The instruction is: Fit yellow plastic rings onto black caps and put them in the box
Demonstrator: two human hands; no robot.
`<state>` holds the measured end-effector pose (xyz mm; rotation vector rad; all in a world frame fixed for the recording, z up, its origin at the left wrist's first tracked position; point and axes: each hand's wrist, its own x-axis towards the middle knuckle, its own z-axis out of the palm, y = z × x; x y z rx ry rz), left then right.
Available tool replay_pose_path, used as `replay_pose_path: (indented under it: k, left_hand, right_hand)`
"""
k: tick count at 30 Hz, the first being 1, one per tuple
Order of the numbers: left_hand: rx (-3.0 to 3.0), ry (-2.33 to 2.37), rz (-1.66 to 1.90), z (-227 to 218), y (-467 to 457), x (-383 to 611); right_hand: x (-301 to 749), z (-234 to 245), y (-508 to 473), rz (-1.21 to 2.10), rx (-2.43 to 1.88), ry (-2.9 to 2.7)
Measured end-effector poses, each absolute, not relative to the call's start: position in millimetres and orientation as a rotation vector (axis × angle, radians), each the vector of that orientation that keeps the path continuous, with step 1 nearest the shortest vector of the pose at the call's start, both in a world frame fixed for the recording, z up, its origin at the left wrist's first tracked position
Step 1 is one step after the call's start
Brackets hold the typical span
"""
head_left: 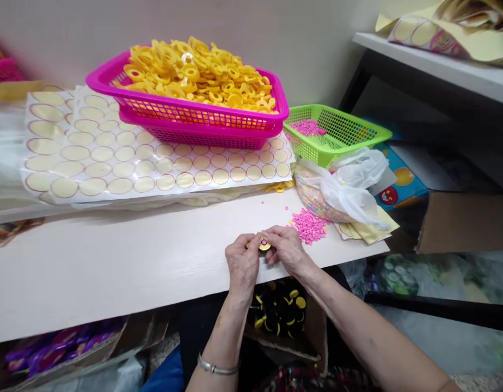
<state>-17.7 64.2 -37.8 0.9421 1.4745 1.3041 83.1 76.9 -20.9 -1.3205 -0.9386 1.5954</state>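
Close together at the table's front edge, my left hand (243, 257) and my right hand (284, 247) are both closed on a small round yellow piece (265, 246). A pink spot shows at its middle, ringed in a darker tone. Fingers of both hands meet over its upper side, and its underside is hidden. Just to the right of my right hand lies a loose heap of small pink pieces (310, 226). A few stray ones are scattered at its left.
A magenta basket (194, 124) heaped with yellow ring-shaped pieces (194, 73) stands on sticker sheets (100, 163). Behind the pink heap are a green basket (337, 142) and a plastic bag of beads (333, 190). Below the edge, a cardboard box (317, 326) holds black-and-yellow pieces.
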Motion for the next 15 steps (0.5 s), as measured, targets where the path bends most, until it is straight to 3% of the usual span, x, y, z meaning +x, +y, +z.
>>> replay_pose_path:
  k: [11, 15]
  left_hand:
    - [0.77, 1.17, 1.415, -34, 36, -19]
    - [0.868, 1.29, 1.385, -43, 0, 1]
  right_hand:
    - [80, -32, 53, 1.61, -1.14, -0.779]
    - [86, -29, 7, 1.543, -1.015, -0.593]
